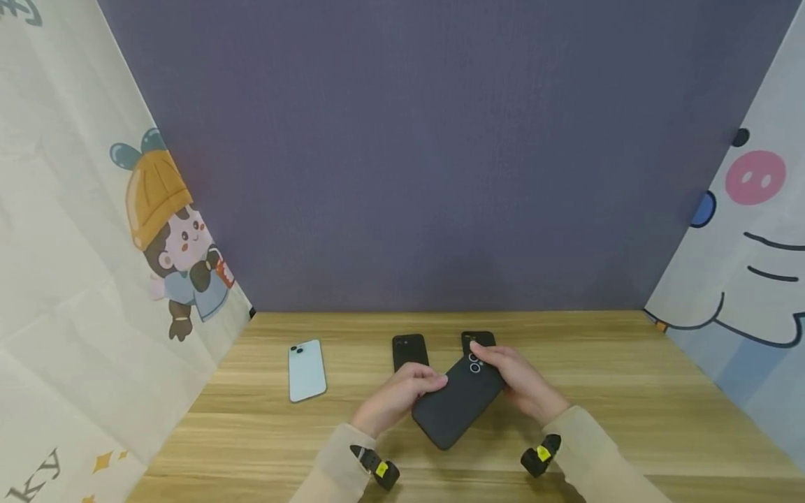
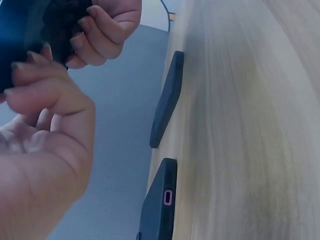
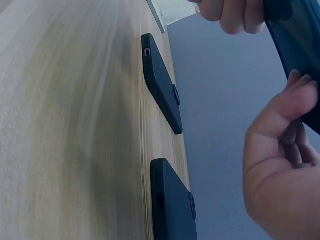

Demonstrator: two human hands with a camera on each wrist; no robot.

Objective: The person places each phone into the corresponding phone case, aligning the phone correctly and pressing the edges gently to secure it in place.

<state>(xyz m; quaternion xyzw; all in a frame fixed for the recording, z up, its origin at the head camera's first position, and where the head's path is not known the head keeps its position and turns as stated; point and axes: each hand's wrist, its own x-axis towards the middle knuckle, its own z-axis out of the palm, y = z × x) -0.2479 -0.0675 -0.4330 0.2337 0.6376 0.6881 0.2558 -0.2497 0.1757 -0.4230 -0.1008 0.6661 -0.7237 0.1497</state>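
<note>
Both hands hold a black phone (image 1: 458,402) up over the table, tilted, with its back and ringed camera lenses facing the head camera. My left hand (image 1: 396,397) pinches its lower left edge, thumb on the back. The right hand (image 1: 520,381) grips the upper right end, thumb beside the lenses. From below, the right wrist view shows the phone's dark glossy face (image 3: 302,35) between the fingers. Behind the hands lie two more black phones: one (image 1: 409,349) beyond the left hand, the other (image 1: 478,338) partly hidden by the held phone and right hand.
A pale blue phone (image 1: 307,372) lies back-up at the left of the wooden table (image 1: 604,391). A dark grey panel (image 1: 440,154) stands along the table's far edge. Printed cloths hang at the left (image 1: 69,244) and right (image 1: 742,265).
</note>
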